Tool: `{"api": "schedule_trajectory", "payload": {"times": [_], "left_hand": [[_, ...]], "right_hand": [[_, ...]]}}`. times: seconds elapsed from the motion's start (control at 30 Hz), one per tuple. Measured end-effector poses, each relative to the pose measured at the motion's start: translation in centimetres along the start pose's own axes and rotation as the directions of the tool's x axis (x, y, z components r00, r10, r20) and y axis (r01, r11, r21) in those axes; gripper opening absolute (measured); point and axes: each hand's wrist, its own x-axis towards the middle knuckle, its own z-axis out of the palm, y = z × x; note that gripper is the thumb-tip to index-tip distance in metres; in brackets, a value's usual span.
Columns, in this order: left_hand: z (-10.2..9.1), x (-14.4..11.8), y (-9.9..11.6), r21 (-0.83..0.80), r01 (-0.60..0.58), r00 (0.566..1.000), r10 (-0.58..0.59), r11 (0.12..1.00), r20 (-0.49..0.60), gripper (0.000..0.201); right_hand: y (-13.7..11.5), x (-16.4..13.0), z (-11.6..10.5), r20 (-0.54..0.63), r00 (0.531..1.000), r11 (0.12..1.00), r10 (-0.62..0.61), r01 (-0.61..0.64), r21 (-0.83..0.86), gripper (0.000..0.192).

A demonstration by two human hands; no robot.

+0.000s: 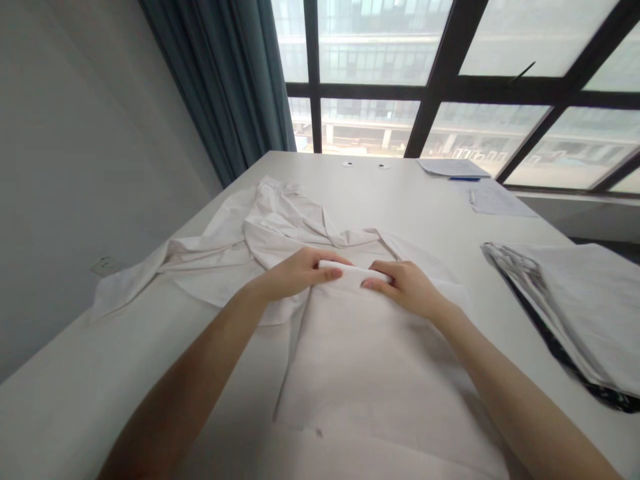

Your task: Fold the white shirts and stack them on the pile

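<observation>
A folded edge of the white shirt point(360, 347) was pinched by the left hand point(295, 272) and the right hand point(407, 285), fingers closed on the fabric. The shirt was spread on the white table point(400, 200), loose sleeves left of the grip. Stacked clothes point(575, 307) lay well right; papers point(453, 167) beyond.

Left hand point(295, 272) and right hand point(407, 287) pinch a white shirt point(350, 347) fold

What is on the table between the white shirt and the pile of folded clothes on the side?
Nothing: in the head view, only bare white table lies between the white cloth shirt and the folded clothes pile.
</observation>
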Motion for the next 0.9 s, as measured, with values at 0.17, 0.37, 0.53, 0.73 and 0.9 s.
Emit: {"api": "schedule_trajectory", "payload": {"times": [0.17, 0.37, 0.53, 0.73, 0.9], "left_hand": [[-0.6, 0.0, -1.1, -0.375, 0.125, 0.986, -0.073, 0.919, 0.150, 0.063], [-0.1, 0.5, -2.1, -0.523, 0.171, 0.985, -0.126, 0.835, 0.121, 0.061], [-0.5, 0.4, -2.5, -0.582, 0.159, 0.983, -0.073, 0.797, 0.168, 0.055], [-1.8, 0.4, -3.7, -0.630, 0.203, 0.963, -0.037, 0.749, 0.267, 0.050], [-2.4, 0.2, -3.4, -0.491, 0.137, 0.979, -0.041, 0.860, 0.201, 0.047]], "right_hand": [[0.1, -0.1, 0.8, -0.115, 0.993, 0.997, -0.039, 0.030, -0.073, 0.054], [0.4, -0.1, 1.3, -0.167, 0.981, 0.984, -0.099, 0.071, -0.164, 0.055], [0.9, 0.0, 1.4, -0.170, 0.982, 0.992, -0.084, 0.067, -0.105, 0.055], [1.3, 0.1, 1.4, -0.138, 0.989, 0.999, -0.052, 0.054, 0.009, 0.055], [1.3, 0.1, 1.4, -0.120, 0.992, 0.999, -0.042, 0.045, 0.027, 0.055]]}}
